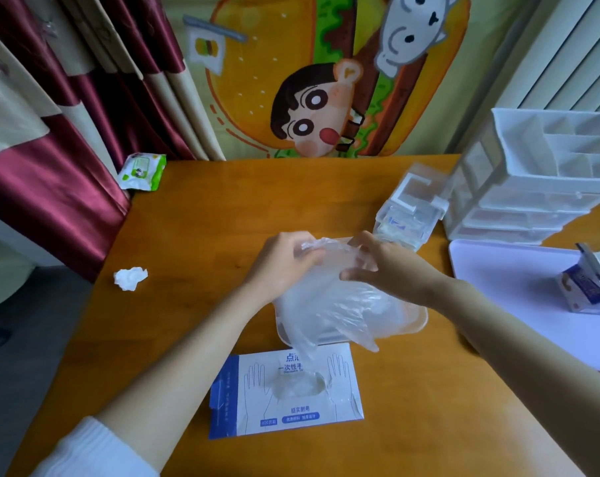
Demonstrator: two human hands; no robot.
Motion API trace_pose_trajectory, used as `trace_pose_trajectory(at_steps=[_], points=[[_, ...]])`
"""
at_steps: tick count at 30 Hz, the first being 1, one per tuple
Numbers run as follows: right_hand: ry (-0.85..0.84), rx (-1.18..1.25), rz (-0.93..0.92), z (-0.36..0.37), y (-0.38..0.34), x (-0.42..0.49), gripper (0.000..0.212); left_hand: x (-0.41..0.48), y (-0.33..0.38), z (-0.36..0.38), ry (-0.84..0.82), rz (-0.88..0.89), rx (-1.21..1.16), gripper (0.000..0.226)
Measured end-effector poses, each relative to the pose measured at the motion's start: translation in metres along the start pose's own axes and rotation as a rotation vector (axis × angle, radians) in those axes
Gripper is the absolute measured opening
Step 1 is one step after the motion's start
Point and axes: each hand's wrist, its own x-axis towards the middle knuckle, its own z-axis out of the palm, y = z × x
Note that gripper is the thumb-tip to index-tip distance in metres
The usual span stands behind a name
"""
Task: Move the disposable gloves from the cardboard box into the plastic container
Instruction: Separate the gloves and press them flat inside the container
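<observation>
A white and blue cardboard glove box [285, 394] lies flat near the table's front edge, with clear gloves showing in its oval opening. Just behind it sits the clear plastic container [412, 320], mostly covered by a bunch of transparent disposable gloves [326, 304]. My left hand [281, 263] and my right hand [388, 263] both pinch the top of this bunch above the container. One glove trails down from the bunch to the box opening.
A crumpled white tissue [130, 277] lies at the left of the wooden table [202, 218]. A wipes packet [141, 171] sits at the back left corner. Clear drawer organisers [532, 187], a small clear box [412, 211], a white board [518, 304] and a small carton [587, 287] fill the right.
</observation>
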Motion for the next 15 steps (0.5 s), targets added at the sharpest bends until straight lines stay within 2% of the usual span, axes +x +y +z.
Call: trace_pose_trajectory(at_steps=[1,2,4,7,9,12,13,15], points=[[-0.013,-0.036,0.012,-0.004,0.001,0.000,0.042,0.005,0.003,-0.003,0.017,0.010,-0.002,0.018],[0.017,-0.055,0.018,-0.006,0.003,0.002,0.044,0.010,0.006,-0.008,0.032,0.019,0.003,0.019],[0.224,0.022,0.011,-0.014,0.004,0.004,0.031,0.018,0.015,-0.018,0.076,0.060,-0.002,0.017],[0.610,0.184,-0.061,-0.026,-0.001,0.004,0.008,0.019,0.033,-0.034,0.156,0.147,-0.044,0.029],[0.728,0.123,-0.182,-0.028,0.000,-0.002,0.003,0.014,0.038,-0.037,0.144,0.186,-0.070,0.035],[0.699,-0.030,-0.316,-0.015,0.012,-0.012,0.011,0.000,0.025,-0.029,0.038,0.261,0.046,0.046],[0.650,-0.089,-0.358,-0.009,0.019,-0.015,0.008,-0.006,0.016,-0.025,-0.014,0.285,0.143,0.051],[0.511,-0.198,-0.399,0.010,0.033,-0.019,0.016,-0.019,-0.003,-0.015,-0.171,0.298,0.411,0.069]])
